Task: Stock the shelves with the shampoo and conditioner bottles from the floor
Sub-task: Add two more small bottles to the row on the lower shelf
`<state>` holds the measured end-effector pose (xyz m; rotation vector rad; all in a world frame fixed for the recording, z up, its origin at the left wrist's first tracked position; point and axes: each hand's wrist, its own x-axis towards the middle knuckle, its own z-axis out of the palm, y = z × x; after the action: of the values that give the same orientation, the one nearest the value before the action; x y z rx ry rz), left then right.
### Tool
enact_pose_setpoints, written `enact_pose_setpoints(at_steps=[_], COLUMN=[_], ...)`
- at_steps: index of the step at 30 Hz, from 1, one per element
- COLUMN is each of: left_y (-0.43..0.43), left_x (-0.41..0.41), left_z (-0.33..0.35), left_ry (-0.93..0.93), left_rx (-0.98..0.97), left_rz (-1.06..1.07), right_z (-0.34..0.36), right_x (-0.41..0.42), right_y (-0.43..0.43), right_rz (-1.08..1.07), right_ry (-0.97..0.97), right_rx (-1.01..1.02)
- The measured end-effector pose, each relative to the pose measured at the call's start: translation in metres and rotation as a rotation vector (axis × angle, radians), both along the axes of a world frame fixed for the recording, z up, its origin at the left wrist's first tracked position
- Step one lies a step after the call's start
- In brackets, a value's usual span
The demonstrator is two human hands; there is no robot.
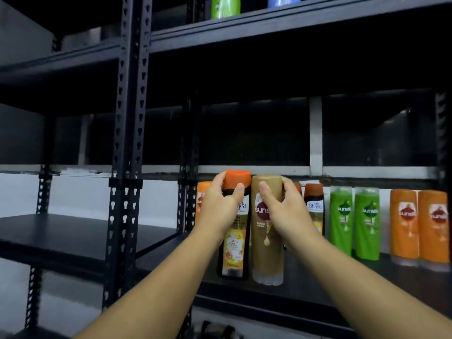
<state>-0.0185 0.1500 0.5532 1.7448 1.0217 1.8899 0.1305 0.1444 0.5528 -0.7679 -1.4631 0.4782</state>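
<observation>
My left hand (pixel 220 204) grips the upper part of a black bottle with an orange cap (pixel 234 243), which stands near the front edge of the black shelf (pixel 305 287). Right beside it stands a tan bottle (pixel 266 255), and my right hand (pixel 283 204) grips it near its top. Both bottles are upright and touch each other. Behind them on the same shelf are an orange bottle (pixel 201 199), another black orange-capped bottle (pixel 315 206), two green bottles (pixel 354 223) and two orange bottles (pixel 418 226).
A perforated black upright post (pixel 127 152) divides this rack from a bare shelf (pixel 73 231) to the left. On the top shelf stand a green bottle (pixel 225 6) and a blue one (pixel 283 1). Dark objects lie on the floor (pixel 215 329) below.
</observation>
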Motion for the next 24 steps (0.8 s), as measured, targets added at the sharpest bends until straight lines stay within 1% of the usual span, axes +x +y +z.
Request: enact_pose_setpoints(at_steps=[4,7,9,12,13,17,20,24], left_y=[0.021,0.028,0.031,0.033,0.035,0.05,0.069,0.099], left_x=[0.009,0.009,0.002,-0.012,-0.017,-0.03,-0.033,-0.029], left_z=[-0.018,-0.026,-0.03,-0.052,-0.062,-0.079,-0.076,-0.067], left_ry=[-0.038,-0.027,0.021,0.128,0.175,0.227,0.289,0.405], left_rx=[-0.067,-0.089,-0.13,-0.194,-0.222,-0.288,-0.29,-0.328], left_rz=[-0.022,-0.042,-0.105,-0.212,-0.219,-0.261,-0.214,-0.149], right_z=[-0.016,-0.022,-0.03,-0.052,-0.06,-0.079,-0.091,-0.093], right_x=[0.007,0.013,0.022,0.038,0.042,0.049,0.05,0.047], right_y=[0.015,0.021,0.023,0.026,0.029,0.046,0.063,0.097], right_rz=[-0.012,0.039,0.11,0.155,0.153,0.137,0.102,0.022], right_ry=[0.001,-0.012,-0.106,-0.383,-0.419,-0.41,-0.463,-0.464], right_rx=[-0.034,-0.044,-0.086,-0.21,-0.248,-0.341,-0.389,-0.447])
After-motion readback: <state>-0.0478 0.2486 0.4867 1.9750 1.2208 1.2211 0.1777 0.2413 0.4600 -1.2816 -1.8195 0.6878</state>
